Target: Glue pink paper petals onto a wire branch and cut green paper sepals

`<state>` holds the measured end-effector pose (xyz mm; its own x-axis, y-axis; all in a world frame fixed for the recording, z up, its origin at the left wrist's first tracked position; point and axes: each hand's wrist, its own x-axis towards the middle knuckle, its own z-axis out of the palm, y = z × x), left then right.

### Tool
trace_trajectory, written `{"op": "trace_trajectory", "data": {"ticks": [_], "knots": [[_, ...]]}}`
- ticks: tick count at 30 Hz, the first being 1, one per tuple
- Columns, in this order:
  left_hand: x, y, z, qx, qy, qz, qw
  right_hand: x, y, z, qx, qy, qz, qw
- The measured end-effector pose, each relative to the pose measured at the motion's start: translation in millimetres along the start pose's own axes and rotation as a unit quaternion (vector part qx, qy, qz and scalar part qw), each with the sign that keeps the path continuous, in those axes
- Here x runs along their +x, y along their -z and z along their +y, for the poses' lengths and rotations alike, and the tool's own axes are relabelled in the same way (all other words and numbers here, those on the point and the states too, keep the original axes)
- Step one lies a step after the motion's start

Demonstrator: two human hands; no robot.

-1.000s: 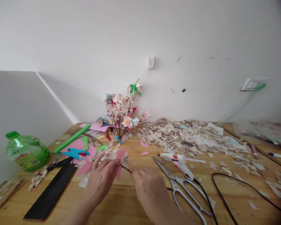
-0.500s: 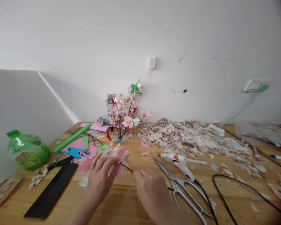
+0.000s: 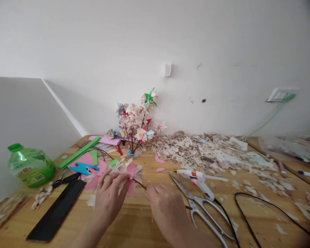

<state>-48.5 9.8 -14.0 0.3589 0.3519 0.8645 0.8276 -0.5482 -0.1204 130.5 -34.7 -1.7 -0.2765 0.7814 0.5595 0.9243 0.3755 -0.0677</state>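
Between my hands is a handmade flower (image 3: pixel 131 169) with pink and whitish petals on a thin brown stem (image 3: pixel 139 184). My left hand (image 3: pixel 111 193) pinches the flower near its base; the fingertips partly cover it. My right hand (image 3: pixel 166 210) is closed round the stem, and the stem's far end pokes out on the right side of the fist. Behind them stands a bunch of similar flowers (image 3: pixel 134 117) on brown stems. Right of my right hand lie silver scissors (image 3: pixel 193 203) and a white glue gun (image 3: pixel 193 174) with a small red light.
A black phone-like slab (image 3: pixel 58 210) and a green bottle (image 3: pixel 31 165) are at the left. Green strips (image 3: pixel 80 151) and blue paper (image 3: pixel 84 168) lie near them. Dried whitish flakes (image 3: pixel 196 148) are heaped along the wall. A black cable (image 3: pixel 271 205) loops at the right.
The flower has turned a little about its stem, so a pink petal now points up. Both hands stay nearly in place.
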Motion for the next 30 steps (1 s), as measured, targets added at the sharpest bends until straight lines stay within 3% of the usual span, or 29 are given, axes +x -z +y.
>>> {"op": "trace_trajectory", "data": {"ticks": [9, 21, 27, 30], "knots": [[7.5, 3.9, 2.2, 0.02, -0.061, -0.047, 0.997, 1.2, 3.9, -1.2, 0.008, 0.002, -0.022, 1.0], [5.0, 0.4, 7.2, -0.01, 0.009, -0.025, 1.0, 1.4, -0.1, 2.1, 0.003, -0.009, -0.024, 1.0], [3.7, 3.0, 5.7, -0.039, 0.027, -0.072, 0.996, 2.2, -2.2, 2.4, 0.008, -0.03, -0.052, 0.998], [5.5, 7.3, 4.5, -0.069, 0.077, -0.036, 0.994, 4.7, -3.1, 7.3, 0.024, -0.072, -0.087, 0.993]]}}
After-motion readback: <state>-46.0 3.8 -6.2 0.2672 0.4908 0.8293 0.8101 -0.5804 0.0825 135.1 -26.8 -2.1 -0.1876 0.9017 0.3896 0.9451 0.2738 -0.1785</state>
